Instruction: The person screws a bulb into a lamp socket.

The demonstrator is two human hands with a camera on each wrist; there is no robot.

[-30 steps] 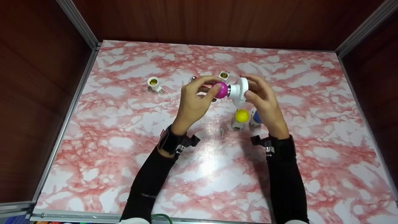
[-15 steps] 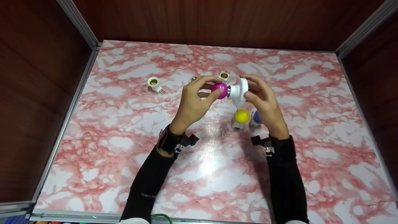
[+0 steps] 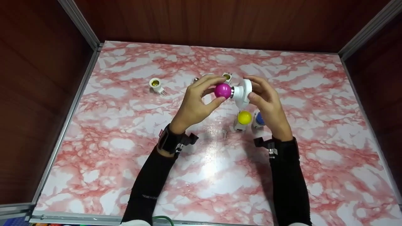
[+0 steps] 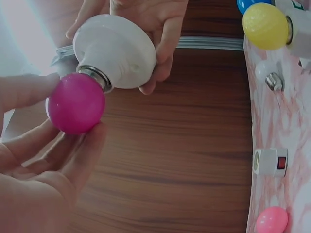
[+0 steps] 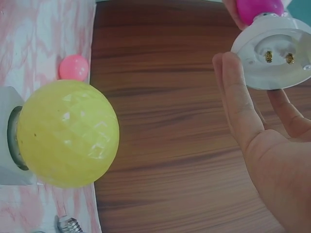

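My left hand holds a magenta light bulb between thumb and fingertips, in the air above the table. With thumb and fingers my right hand grips the rim of a white round lamp holder. The bulb lies sideways, its metal screw base at the mouth of the holder, with some of the metal showing in the left wrist view. Seen from the right wrist, the holder's hollow back shows brass-coloured screws.
On the marbled table, a yellow bulb and a blue bulb stand in white sockets near my right hand. A plug-in socket lies to the left, another socket behind the hands. A pink bulb is there too.
My left thumb has slid from the front of the magenta bulb to its lower edge, and the left wrist has shifted slightly left. The right hand holds the lamp holder nearly still.
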